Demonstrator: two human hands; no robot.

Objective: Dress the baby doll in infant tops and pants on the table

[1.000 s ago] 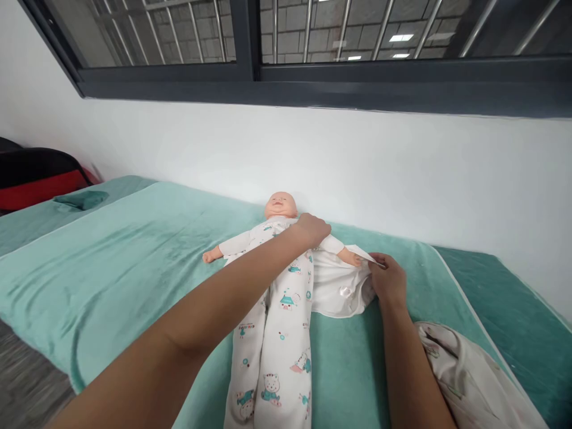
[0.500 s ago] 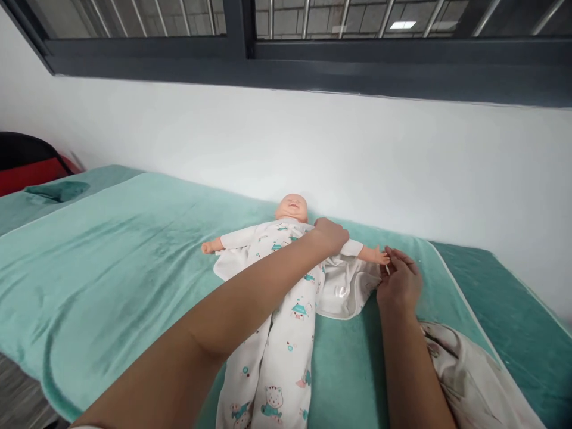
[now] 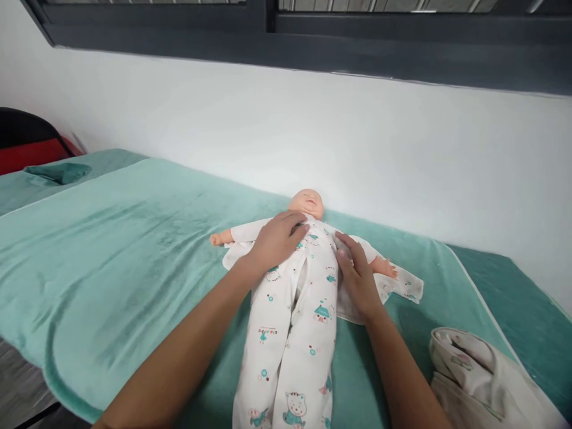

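A baby doll [image 3: 308, 202] lies on its back with its arms spread, dressed in a white baby outfit [image 3: 290, 333] with teal prints. My left hand [image 3: 279, 238] rests on the doll's chest near the neck, thumb and fingers apart. At the doll's other side is my right hand [image 3: 357, 271], its fingers stretched toward the outfit's edge and the thumb apart. Loose white cloth is spread beneath the doll's arms; on the right a printed sleeve [image 3: 409, 286] lies flat past the doll's hand [image 3: 385, 267]. My right hand hides part of this cloth.
A teal blanket [image 3: 134, 250] covers the bed. A folded cream cloth [image 3: 482, 375] lies at the lower right. Behind stand a white wall [image 3: 402, 155] and a dark window frame [image 3: 313, 50]. A red and black object [image 3: 27, 143] is at the far left.
My right hand has moved left from the doll's hand to its side. My left hand has left the doll's shoulder for the chest. The printed sleeve now shows on the right.
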